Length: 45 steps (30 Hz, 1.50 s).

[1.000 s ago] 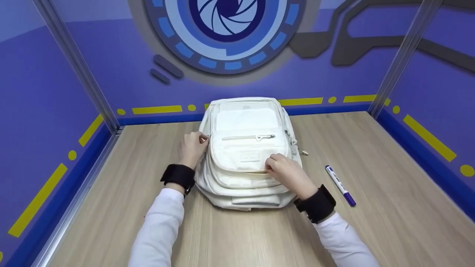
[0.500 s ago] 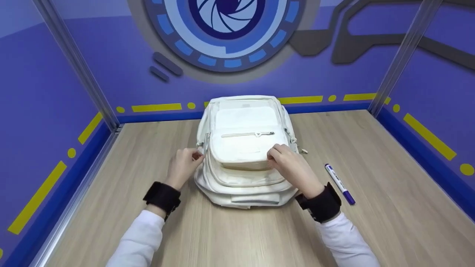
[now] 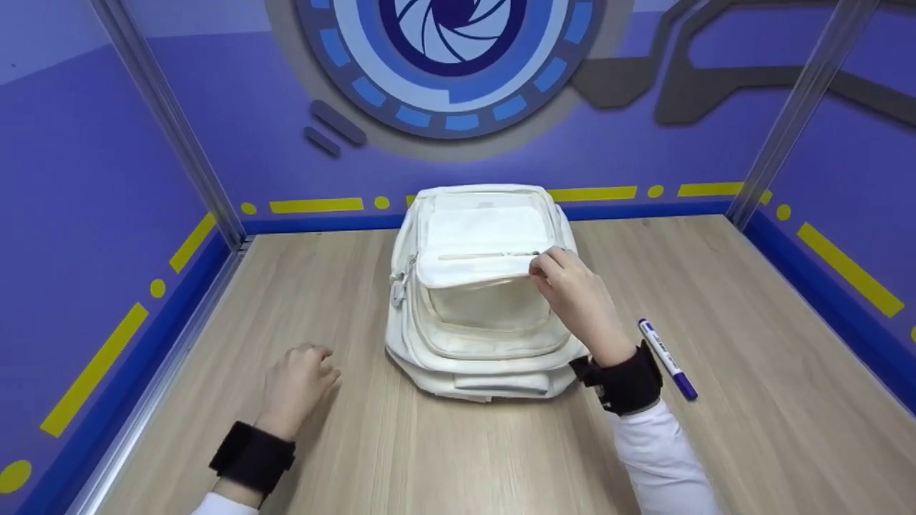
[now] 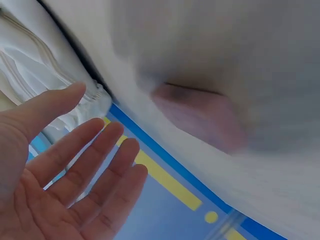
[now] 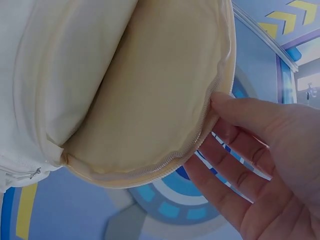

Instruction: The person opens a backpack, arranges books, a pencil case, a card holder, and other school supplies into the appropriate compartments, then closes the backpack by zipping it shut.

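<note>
A white backpack [image 3: 494, 365] lies on the table with its front pocket unzipped. My right hand [image 3: 580, 304] pinches the edge of the pocket flap [image 3: 472, 272] and holds it raised. In the right wrist view the thumb presses on the zipper edge of the flap [image 5: 150, 90], with the fingers behind it, and the cream lining shows. My left hand [image 3: 297, 390] is over the table, left of the backpack and apart from it. Its fingers are spread and loosely bent in the left wrist view, holding nothing. A blurred pinkish block [image 4: 200, 117] shows beyond them; its kind is unclear.
A white marker with a purple cap [image 3: 668, 360] lies on the wooden table [image 3: 751, 322] right of the backpack, near the right wrist. Blue-purple panels [image 3: 215, 129] with metal corner posts enclose the table at the back and sides.
My left hand has left the backpack's side and moved down and left, its fingers loosening. My right hand has lifted the flap up and back, so the pocket gapes wider.
</note>
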### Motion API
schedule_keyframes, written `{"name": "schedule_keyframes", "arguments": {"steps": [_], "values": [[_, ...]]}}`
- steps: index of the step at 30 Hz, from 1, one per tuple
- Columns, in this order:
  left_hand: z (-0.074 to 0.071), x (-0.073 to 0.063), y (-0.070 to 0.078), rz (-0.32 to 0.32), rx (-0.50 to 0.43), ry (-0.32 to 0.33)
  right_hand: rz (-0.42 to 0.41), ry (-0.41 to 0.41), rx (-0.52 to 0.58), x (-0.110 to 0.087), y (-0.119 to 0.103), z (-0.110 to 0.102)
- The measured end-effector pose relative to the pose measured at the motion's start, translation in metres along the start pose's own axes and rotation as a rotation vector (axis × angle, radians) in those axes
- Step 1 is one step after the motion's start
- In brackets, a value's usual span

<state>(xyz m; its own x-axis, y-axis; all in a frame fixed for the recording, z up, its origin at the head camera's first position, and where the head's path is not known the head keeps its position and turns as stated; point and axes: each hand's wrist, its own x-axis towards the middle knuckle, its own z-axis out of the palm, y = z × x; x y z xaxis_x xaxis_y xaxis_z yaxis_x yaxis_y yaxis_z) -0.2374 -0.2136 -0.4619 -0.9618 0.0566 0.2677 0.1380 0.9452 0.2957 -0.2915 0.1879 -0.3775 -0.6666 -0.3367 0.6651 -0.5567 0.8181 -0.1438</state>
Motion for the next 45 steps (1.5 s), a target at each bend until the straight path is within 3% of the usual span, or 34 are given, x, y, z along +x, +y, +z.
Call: {"name": "schedule_keyframes", "arguments": {"steps": [5, 11, 16, 24, 29, 32, 36, 40, 45], "values": [[-0.004, -0.019, -0.018, -0.036, 0.038, -0.022, 0.035, 0.025, 0.04, 0.003, 0.005, -0.003], [-0.004, -0.026, -0.028, -0.07, 0.029, -0.06, 0.04, 0.058, 0.068, 0.005, 0.01, -0.005], [-0.002, -0.027, -0.026, -0.095, 0.003, -0.118, 0.042, 0.047, 0.076, 0.004, 0.011, -0.005], [0.004, -0.022, -0.012, -0.024, 0.006, -0.103, 0.056, 0.033, 0.075, 0.003, 0.011, -0.003], [0.006, -0.012, 0.018, 0.033, -0.019, -0.078, 0.058, 0.025, 0.08, 0.002, 0.011, -0.001], [0.008, -0.002, 0.045, 0.135, -0.048, -0.002, 0.058, 0.024, 0.081, 0.002, 0.009, -0.001], [0.011, 0.017, 0.083, 0.324, -0.117, 0.1, 0.062, 0.023, 0.07, 0.001, 0.008, 0.001], [0.017, 0.039, 0.117, 0.476, -0.167, 0.131, 0.057, 0.025, 0.054, 0.002, 0.006, 0.001], [0.03, 0.061, 0.149, 0.586, -0.067, 0.207, 0.034, 0.032, 0.055, 0.003, 0.003, 0.003]]}}
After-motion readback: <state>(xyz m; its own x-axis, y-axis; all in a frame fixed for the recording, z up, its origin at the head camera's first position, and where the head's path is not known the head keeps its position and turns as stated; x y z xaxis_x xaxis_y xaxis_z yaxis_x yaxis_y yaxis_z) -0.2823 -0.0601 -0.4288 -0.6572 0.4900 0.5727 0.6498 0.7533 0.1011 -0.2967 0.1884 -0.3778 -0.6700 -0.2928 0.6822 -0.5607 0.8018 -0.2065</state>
